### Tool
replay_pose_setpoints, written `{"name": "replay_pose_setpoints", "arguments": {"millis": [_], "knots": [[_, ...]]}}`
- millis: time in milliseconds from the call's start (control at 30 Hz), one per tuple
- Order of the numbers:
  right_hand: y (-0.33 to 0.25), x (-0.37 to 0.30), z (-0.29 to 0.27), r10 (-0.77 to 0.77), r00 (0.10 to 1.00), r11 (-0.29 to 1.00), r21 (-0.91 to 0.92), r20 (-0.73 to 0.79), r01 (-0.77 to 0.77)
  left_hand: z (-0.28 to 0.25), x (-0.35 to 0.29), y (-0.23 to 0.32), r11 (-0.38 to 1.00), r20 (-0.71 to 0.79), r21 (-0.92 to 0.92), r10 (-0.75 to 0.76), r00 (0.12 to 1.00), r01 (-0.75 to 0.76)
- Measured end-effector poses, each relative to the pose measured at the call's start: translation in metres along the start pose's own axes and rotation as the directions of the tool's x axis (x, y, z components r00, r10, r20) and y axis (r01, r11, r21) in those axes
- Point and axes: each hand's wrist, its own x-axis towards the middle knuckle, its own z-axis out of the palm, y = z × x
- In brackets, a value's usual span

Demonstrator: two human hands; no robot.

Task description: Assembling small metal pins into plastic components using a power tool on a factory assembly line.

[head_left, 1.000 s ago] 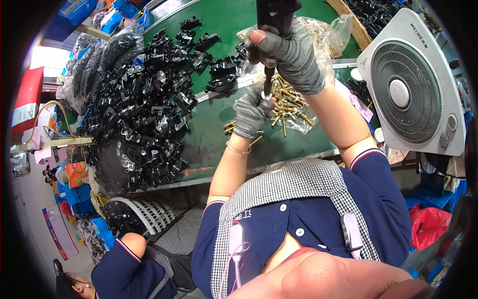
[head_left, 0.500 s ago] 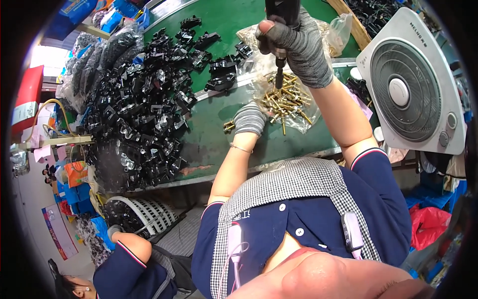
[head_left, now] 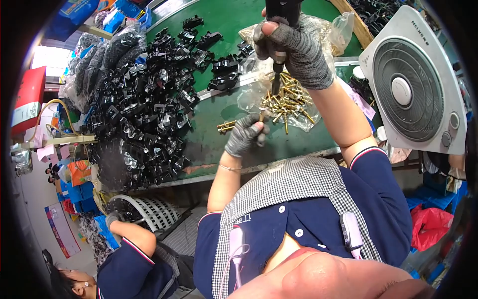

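My right hand (head_left: 304,50), in a grey fingerless-style glove, is closed round a black electric screwdriver (head_left: 283,14). The tool points down, its dark bit (head_left: 276,82) above a pile of brass-coloured screws (head_left: 292,102) on clear plastic. In front of that pile, my gloved left hand (head_left: 242,134) pinches a brass-coloured screw (head_left: 262,116), thumb against fingers. A few loose screws (head_left: 225,126) lie on the green tabletop (head_left: 209,142) just left of it. Whether the left palm holds more screws is hidden.
Black plastic-and-metal parts (head_left: 144,109) are heaped on the left, with several more (head_left: 221,79) behind my left hand. A grey box fan (head_left: 411,84) stands at right. At lower left a co-worker's arm (head_left: 134,236) is beside a white basket (head_left: 154,213).
My left hand has drawn back from the screw pile, toward me and slightly left, turning so the pinched screw shows. The screwdriver in my right hand has shifted slightly left and down.
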Motion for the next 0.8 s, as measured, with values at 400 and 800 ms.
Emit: {"name": "replay_pose_setpoints", "arguments": {"millis": [400, 800], "knots": [[0.002, -0.015, 0.019, 0.171, 0.974, 0.961, 0.195, 0.146, -0.198, 0.024, 0.014, -0.034, 0.846, -0.084, 0.342, 0.461, 0.883, -0.409], [0.001, -0.009, 0.020, 0.109, 0.992, 0.990, 0.079, 0.068, -0.114, 0.028, 0.038, -0.006, 0.795, -0.123, 0.448, 0.508, 0.852, -0.409]]}}
